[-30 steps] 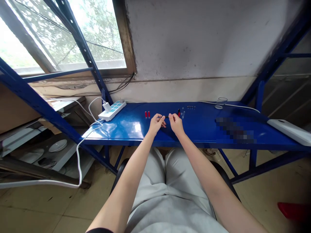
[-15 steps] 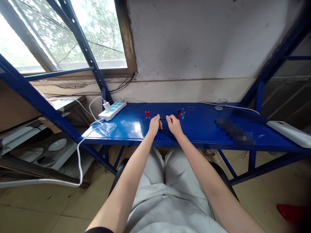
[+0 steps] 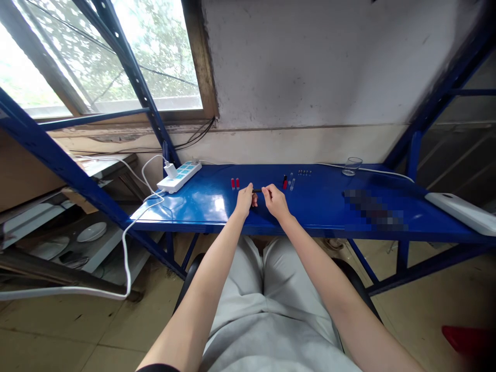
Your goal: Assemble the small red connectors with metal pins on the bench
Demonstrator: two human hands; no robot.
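Between my two hands, just over the blue table (image 3: pixel 318 206), is a slim black stick-like piece (image 3: pixel 257 190). My left hand (image 3: pixel 245 199) is closed on its left end, and my right hand (image 3: pixel 274 199) pinches its right end. Its exact kind cannot be made out. Two small red-and-clear tubes (image 3: pixel 235 183) stand left of my left hand. Beyond my right hand are a red-and-black tube (image 3: pixel 285 182) and small clear pieces (image 3: pixel 292 183). Several tiny metallic bits (image 3: pixel 304 172) lie in a row farther back.
A white power strip (image 3: pixel 179 176) with a plugged-in cable lies at the table's left end. Toward the right are a drinking glass (image 3: pixel 352 166), a blurred dark object (image 3: pixel 374 211) and a white flat device (image 3: pixel 467 213). Blue metal posts (image 3: pixel 135 72) frame the table.
My right hand has shifted very slightly left and turned a little, still pinching the black piece. My left hand is nearly unmoved. The things on the table lie as before.
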